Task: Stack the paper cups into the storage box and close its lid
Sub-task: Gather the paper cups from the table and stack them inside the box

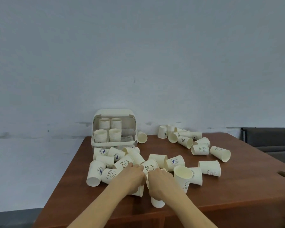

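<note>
Both bare forearms enter from the bottom centre of the frame. Left hand (133,177) and right hand (160,182) each curl around a white paper cup (157,202) lying in the pile. To nest well, align rims and push straight, I think. White plastic storage box (113,127), centre of frame, holds four stacks, lid open.

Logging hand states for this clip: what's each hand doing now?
Left hand: grips a paper cup.
Right hand: grips another paper cup.
</note>
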A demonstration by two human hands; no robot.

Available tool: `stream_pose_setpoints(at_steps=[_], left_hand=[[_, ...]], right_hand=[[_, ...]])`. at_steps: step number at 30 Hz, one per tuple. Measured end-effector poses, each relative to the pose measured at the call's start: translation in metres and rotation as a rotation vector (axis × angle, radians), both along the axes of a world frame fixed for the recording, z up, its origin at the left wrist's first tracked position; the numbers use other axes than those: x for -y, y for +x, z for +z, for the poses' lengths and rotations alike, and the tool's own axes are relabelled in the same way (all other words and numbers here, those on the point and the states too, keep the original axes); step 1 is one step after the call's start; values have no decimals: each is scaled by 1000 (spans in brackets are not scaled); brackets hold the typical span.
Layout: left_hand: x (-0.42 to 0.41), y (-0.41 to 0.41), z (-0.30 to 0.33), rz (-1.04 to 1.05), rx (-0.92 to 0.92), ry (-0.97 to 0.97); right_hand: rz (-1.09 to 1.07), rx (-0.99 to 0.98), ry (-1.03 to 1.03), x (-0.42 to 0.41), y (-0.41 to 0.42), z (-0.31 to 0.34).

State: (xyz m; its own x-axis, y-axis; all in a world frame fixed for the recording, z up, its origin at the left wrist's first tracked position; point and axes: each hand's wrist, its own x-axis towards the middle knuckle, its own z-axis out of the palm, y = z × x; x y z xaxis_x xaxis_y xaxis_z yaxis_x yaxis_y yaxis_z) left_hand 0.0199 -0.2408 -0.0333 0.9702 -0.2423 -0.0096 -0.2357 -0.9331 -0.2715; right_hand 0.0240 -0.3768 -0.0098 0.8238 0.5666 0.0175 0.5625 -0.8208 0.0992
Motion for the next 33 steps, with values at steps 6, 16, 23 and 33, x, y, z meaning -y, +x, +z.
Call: stream_pose_setpoints(at_steps=[6, 16, 23, 33], left_hand=[[2, 6, 12, 34, 5, 39], [-4, 13, 43, 130, 38, -163], [-26, 24, 64, 133, 117, -273], [-72, 56, 81, 220, 324, -362]], right_hand=[[15, 61, -1, -1, 9, 12], [15, 189, 82, -17, 37, 63], [53, 285, 113, -32, 70, 91], [65, 272, 235, -64, 119, 95]])
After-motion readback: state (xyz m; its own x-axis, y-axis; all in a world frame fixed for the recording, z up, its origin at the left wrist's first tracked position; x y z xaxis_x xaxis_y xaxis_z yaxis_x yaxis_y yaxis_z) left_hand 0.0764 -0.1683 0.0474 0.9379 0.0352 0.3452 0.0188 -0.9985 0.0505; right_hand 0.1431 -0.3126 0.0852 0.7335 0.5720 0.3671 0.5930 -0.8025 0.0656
